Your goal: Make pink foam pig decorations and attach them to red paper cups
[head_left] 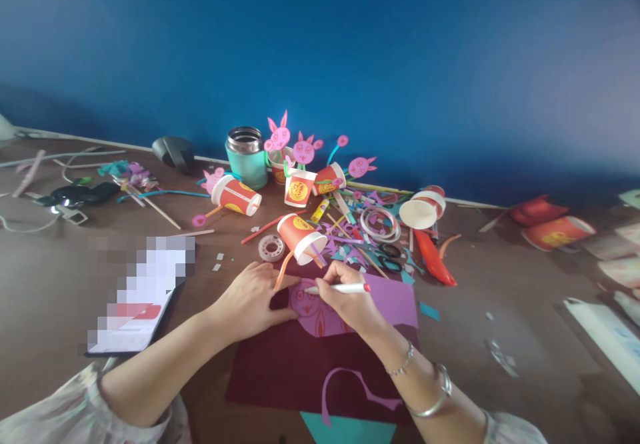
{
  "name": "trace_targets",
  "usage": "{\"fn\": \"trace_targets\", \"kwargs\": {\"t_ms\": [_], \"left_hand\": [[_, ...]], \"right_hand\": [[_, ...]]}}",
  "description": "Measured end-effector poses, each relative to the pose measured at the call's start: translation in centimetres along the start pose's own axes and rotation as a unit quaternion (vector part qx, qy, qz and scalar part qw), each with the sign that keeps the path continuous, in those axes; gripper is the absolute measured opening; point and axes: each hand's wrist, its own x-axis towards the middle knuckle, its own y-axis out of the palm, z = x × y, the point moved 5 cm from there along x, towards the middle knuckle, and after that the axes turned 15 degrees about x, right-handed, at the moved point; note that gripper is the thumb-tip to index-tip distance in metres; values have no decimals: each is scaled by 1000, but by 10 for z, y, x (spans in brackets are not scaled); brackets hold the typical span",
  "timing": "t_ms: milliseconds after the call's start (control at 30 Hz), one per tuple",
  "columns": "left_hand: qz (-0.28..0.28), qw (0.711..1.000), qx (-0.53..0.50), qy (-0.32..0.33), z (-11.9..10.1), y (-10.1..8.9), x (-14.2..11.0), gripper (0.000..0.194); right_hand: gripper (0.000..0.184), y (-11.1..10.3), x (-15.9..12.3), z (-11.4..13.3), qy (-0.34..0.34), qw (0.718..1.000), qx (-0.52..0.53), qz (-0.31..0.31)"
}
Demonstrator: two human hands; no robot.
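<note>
My right hand [353,301] is closed round a white marker [354,289] with a red end, its tip on purple paper [393,301]. Red lines on the paper form a round face [306,307] and pointed ear shapes [320,324]. With fingers spread, my left hand [250,305] lies flat at the paper's left edge, holding it down and gripping nothing. Under the paper is a dark maroon sheet [280,371], with a curled purple offcut [345,374] on it. Just beyond my hands a red paper cup [295,231] lies tipped over, with an orange pipe cleaner [284,271] sticking out.
Behind stand more red cups [299,189] with pink animal faces [304,152], beside a teal thermos [247,161]. Scissors [390,257], a tape roll [271,248] and purple scraps lie around them. A tablet-like screen [135,317] is at left; a red balloon-like piece [434,261] lies at right.
</note>
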Motion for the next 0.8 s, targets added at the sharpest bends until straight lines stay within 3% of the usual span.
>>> {"fn": "trace_targets", "kwargs": {"t_ms": [800], "left_hand": [[-2,1000,6,0,0,0,-1,48]], "right_hand": [[26,3,1,3,-5,1000,7,-7]]}}
